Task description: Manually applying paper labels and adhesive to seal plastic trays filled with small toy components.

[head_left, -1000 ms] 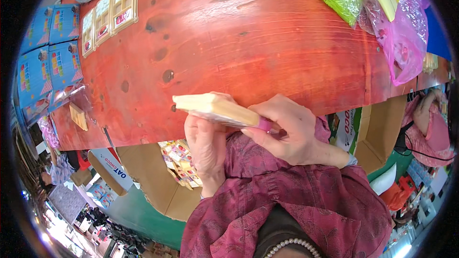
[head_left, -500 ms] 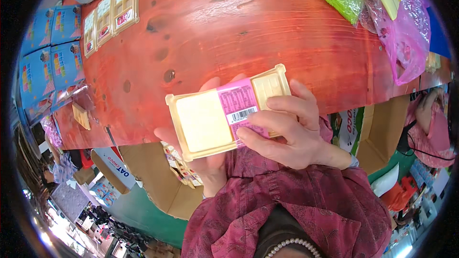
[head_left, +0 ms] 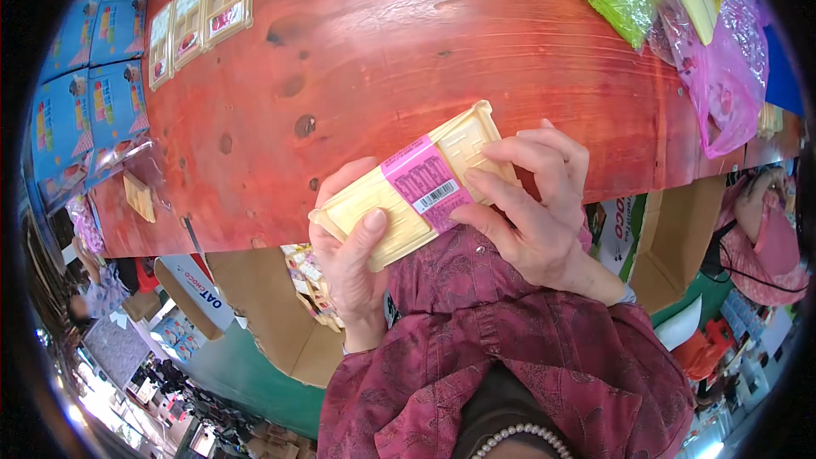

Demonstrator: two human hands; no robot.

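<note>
A cream plastic tray pack (head_left: 384,217) with a pink sleeve (head_left: 427,187) round its middle is held tilted above my lap, right end higher. The sleeve's barcode side faces up. My left hand (head_left: 350,251) grips the left end, thumb on top and fingers beneath the far edge. My right hand (head_left: 537,208) holds the right end, its fingertips on the tray's edge and face and its thumb near the sleeve. The underside of the pack is hidden.
Several filled trays (head_left: 202,13) lie at the table's far left, beside stacked blue boxes (head_left: 117,102). Plastic bags (head_left: 722,68) lie at the far right. Cardboard boxes (head_left: 263,310) stand below the red table's (head_left: 391,68) near edge. Another person's arm (head_left: 752,212) shows at right.
The pack has tilted more steeply, its right end rising. My left thumb has come onto its upper face, and the smooth cream panel at left no longer shows. My right fingers have shifted toward the right end.
</note>
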